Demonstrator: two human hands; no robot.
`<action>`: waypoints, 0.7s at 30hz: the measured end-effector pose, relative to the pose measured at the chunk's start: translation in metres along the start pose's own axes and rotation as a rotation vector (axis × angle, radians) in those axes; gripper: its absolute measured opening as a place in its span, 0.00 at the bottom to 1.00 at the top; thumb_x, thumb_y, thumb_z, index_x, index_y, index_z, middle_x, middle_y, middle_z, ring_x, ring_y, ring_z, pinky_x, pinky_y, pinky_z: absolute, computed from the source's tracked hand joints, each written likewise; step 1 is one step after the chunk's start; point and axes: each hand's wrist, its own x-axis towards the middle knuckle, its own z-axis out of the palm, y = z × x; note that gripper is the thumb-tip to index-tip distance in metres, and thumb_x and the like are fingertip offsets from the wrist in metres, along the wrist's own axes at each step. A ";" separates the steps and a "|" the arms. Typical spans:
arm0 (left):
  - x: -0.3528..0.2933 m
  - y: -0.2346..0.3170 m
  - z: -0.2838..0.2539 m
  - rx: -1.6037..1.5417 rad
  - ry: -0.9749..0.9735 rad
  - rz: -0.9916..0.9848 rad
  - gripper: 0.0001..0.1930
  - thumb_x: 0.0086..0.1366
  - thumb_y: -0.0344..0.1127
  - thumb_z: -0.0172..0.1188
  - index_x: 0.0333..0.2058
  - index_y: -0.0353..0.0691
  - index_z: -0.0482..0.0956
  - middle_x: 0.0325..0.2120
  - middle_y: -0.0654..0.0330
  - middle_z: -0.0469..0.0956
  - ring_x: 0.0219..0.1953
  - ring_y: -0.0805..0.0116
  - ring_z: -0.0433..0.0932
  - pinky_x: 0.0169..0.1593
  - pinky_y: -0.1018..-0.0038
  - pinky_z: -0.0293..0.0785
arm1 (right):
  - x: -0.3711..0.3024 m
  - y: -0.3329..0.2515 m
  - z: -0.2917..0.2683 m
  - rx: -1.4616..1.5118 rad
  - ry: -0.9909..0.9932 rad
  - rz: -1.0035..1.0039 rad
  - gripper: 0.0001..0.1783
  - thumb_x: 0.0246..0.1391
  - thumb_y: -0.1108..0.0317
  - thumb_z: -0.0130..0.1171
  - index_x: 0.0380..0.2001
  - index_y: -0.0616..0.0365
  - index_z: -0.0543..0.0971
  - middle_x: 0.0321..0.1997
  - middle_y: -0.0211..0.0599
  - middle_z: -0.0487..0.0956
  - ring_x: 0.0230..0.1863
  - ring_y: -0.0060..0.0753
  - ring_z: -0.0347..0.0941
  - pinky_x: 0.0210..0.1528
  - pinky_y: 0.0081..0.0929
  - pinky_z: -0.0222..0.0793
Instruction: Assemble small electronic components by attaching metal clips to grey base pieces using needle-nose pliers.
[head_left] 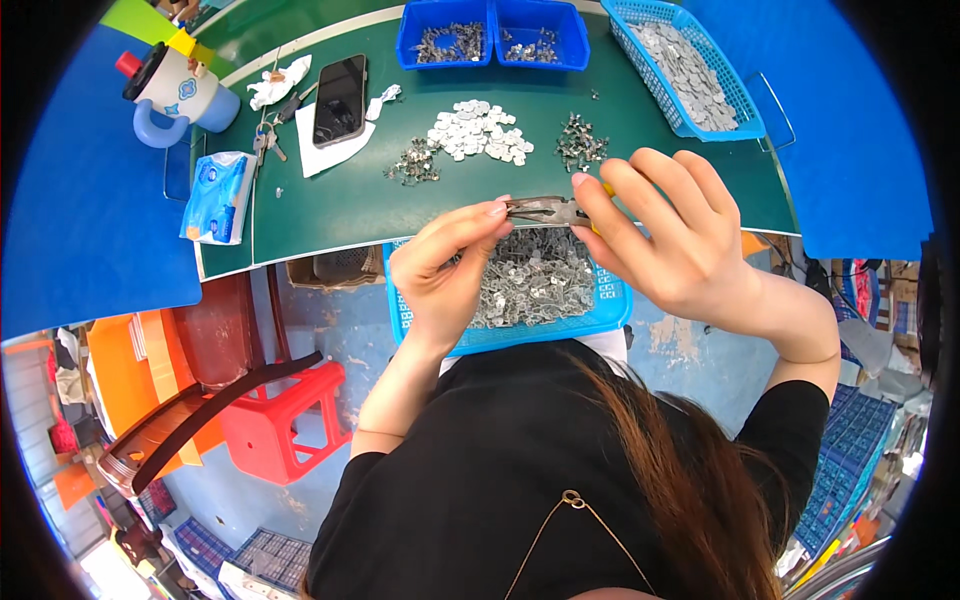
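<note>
My right hand (670,225) is closed round the yellow handles of a pair of pliers (562,212), whose jaws point left. At the jaw tips, my left hand (445,262) pinches with thumb and forefinger; whatever small piece lies between them is too hidden to name. Below the pliers, a light blue basket (590,322) holds a heap of small metal parts (535,280). Beyond my hands, a pile of flat whitish pieces (480,130) lies on the green table (330,215), with a small heap of metal bits (415,162) to its left and another heap (580,143) to its right.
Two joined blue bins (493,62) with metal parts stand at the back. A blue basket (735,110) of flat grey pieces is at far right. At left are a phone (341,100), keys (268,143), a tissue pack (218,198) and a mug (185,95). A red stool (270,430) stands below.
</note>
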 end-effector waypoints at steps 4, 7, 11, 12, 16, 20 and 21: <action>0.001 0.001 0.002 -0.005 -0.013 -0.014 0.10 0.54 0.14 0.60 0.35 0.31 0.81 0.35 0.51 0.81 0.38 0.67 0.81 0.42 0.77 0.78 | -0.001 -0.001 0.004 -0.026 0.021 -0.019 0.19 0.36 0.67 0.66 0.35 0.61 0.79 0.36 0.38 0.74 0.37 0.39 0.71 0.37 0.35 0.67; 0.001 0.002 0.002 -0.032 -0.016 -0.062 0.10 0.55 0.14 0.59 0.35 0.31 0.81 0.35 0.51 0.81 0.38 0.67 0.81 0.42 0.77 0.78 | -0.001 -0.001 0.003 -0.017 0.016 0.001 0.19 0.35 0.67 0.66 0.35 0.61 0.79 0.36 0.37 0.74 0.37 0.38 0.71 0.37 0.35 0.67; 0.001 0.003 0.002 -0.039 -0.001 -0.056 0.10 0.55 0.14 0.59 0.36 0.31 0.81 0.35 0.51 0.81 0.37 0.68 0.80 0.42 0.77 0.78 | -0.001 -0.002 0.000 -0.014 0.014 0.022 0.19 0.35 0.67 0.67 0.35 0.61 0.79 0.36 0.37 0.74 0.37 0.38 0.71 0.37 0.34 0.67; 0.001 0.003 0.001 -0.020 -0.001 -0.038 0.11 0.54 0.14 0.60 0.36 0.31 0.81 0.35 0.51 0.81 0.37 0.68 0.80 0.42 0.77 0.78 | -0.001 -0.003 0.001 -0.016 0.026 0.027 0.19 0.35 0.67 0.67 0.35 0.61 0.79 0.36 0.37 0.74 0.37 0.38 0.71 0.37 0.34 0.67; 0.002 0.005 0.001 -0.016 -0.004 -0.039 0.10 0.54 0.14 0.60 0.36 0.31 0.81 0.35 0.51 0.81 0.37 0.68 0.81 0.42 0.77 0.78 | -0.001 -0.003 0.000 -0.009 0.033 0.031 0.19 0.35 0.67 0.67 0.35 0.61 0.79 0.36 0.38 0.74 0.37 0.39 0.71 0.37 0.35 0.67; 0.004 0.007 0.001 0.030 -0.021 -0.016 0.10 0.54 0.14 0.60 0.35 0.31 0.81 0.35 0.51 0.81 0.36 0.67 0.81 0.41 0.77 0.78 | -0.001 -0.001 0.001 -0.005 0.021 0.011 0.19 0.34 0.67 0.66 0.34 0.62 0.79 0.36 0.38 0.74 0.37 0.39 0.71 0.36 0.35 0.67; 0.004 0.007 0.001 0.050 -0.027 0.003 0.10 0.54 0.14 0.60 0.35 0.31 0.81 0.35 0.51 0.81 0.36 0.67 0.81 0.41 0.77 0.78 | 0.000 -0.001 0.001 0.007 0.012 0.012 0.19 0.33 0.68 0.66 0.34 0.62 0.78 0.36 0.38 0.73 0.37 0.39 0.70 0.35 0.35 0.67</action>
